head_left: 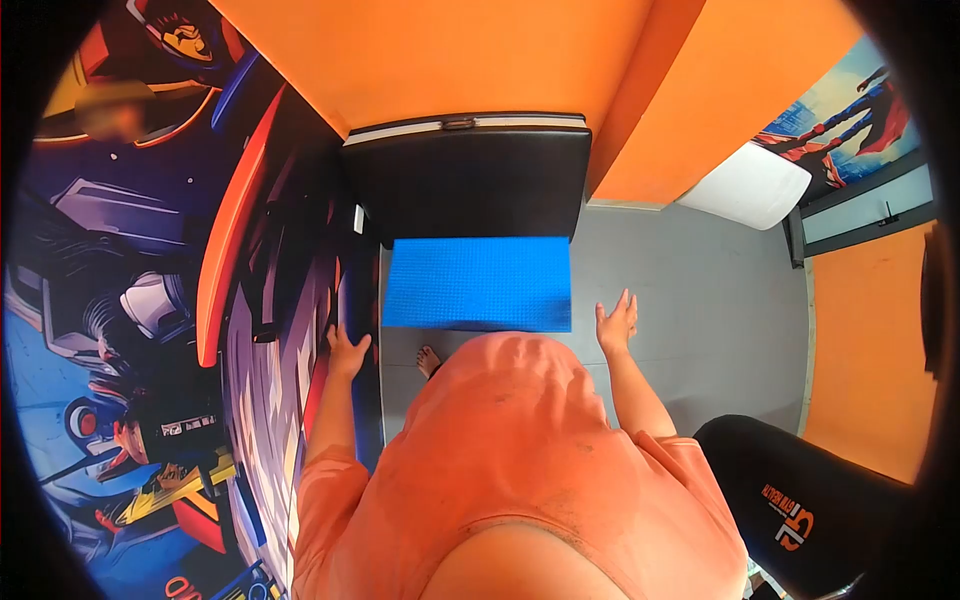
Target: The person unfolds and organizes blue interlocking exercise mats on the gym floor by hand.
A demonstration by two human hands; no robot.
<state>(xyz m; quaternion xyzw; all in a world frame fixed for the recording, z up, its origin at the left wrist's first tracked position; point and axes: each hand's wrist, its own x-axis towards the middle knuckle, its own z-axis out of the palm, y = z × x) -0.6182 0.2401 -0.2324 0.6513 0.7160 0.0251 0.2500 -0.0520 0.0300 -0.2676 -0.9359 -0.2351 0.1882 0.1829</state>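
My left hand (348, 350) hangs out in front on the left, fingers spread and holding nothing, close by the mural wall in this view. On the other side, my right hand (618, 322) is held over the grey floor with its fingers apart and nothing in it. Between the two lies a blue rectangular block or mat (478, 285) with a fine textured top, just ahead of my orange shirt (520, 430). Its right edge is the part nearest my right hand. One foot (428, 360) shows below its near left corner; my other foot is hidden under the shirt.
A black padded panel with a handle (465, 185) leans on the orange wall (440, 60) behind the blue block. A painted mural wall (150, 350) runs along the left. A white panel (750, 185) is at the back right; a black padded piece with a logo (790, 490) stands nearer right.
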